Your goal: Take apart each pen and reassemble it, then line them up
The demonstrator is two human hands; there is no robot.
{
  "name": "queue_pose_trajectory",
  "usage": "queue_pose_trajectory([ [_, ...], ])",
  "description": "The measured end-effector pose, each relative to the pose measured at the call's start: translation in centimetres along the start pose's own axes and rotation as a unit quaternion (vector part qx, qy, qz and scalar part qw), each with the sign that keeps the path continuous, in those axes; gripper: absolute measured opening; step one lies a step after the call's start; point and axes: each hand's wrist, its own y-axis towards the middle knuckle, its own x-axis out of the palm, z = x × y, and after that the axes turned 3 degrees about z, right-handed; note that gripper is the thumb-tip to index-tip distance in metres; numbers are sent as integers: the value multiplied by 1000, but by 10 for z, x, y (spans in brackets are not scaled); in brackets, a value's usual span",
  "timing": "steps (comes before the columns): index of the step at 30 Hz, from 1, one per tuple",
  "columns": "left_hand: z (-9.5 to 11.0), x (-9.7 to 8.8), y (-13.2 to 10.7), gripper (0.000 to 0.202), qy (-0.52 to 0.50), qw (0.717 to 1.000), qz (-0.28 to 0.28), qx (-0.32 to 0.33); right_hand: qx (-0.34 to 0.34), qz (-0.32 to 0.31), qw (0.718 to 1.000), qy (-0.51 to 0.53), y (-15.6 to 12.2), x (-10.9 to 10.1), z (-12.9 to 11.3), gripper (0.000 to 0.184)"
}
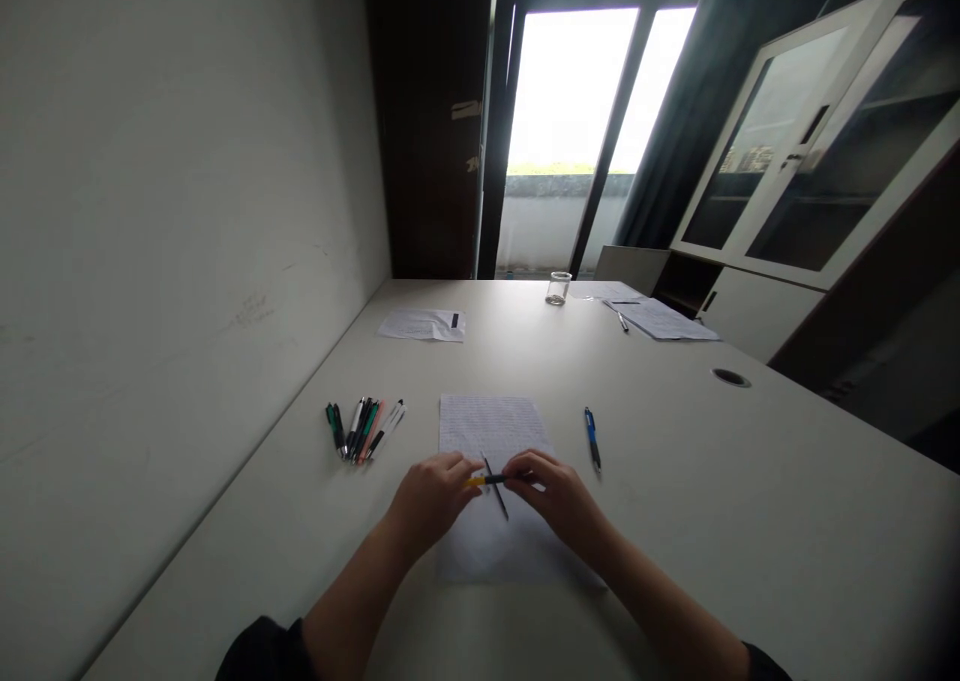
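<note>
Both my hands meet over a written sheet of paper on the table. My left hand pinches the yellow end of a pen, and my right hand grips its dark end, holding it level just above the sheet. A thin dark rod, perhaps a refill, lies slanted on the paper under the pen. A blue pen rests on the table to the right of the sheet. A bunch of several pens lies to the left.
Far across the white table are a small glass, a sheet with a black item, and more papers with a pen. A cable hole sits right. A wall runs along the left; a cabinet stands right.
</note>
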Motion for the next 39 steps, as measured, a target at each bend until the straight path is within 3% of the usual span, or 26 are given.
queue_pose_trajectory([
  [6, -3, -1, 1, 28, -189, 977, 82, -64, -35, -30, 994, -97, 0, -2, 16, 25],
  [9, 3, 2, 3, 36, -291, 949, 92, -78, -32, -36, 995, -87, -1, 3, 15, 19],
  [12, 6, 1, 4, 42, -334, 934, 91, -93, 15, -25, 998, -48, -1, 5, 13, 14],
  [17, 1, -2, 3, 33, -320, 935, 111, -104, 60, -15, 998, -26, 2, 2, 15, 11],
  [23, 2, -5, 3, 26, -291, 945, 110, -98, 15, 30, 999, 8, 3, -2, 11, 14],
  [27, 3, -4, 2, 40, -315, 938, 102, -100, -29, 35, 999, 22, 2, -5, 3, 21],
  [31, 0, 0, 1, 54, -349, 927, 80, -112, -72, 12, 997, -32, 1, -6, 1, 23],
  [36, -1, 3, 0, 22, -314, 943, 64, -84, -121, 25, 984, -132, -1, -7, 0, 21],
  [39, 0, 2, 0, 20, -263, 961, 66, -59, -136, 21, 976, -170, 0, -8, -4, 17],
])
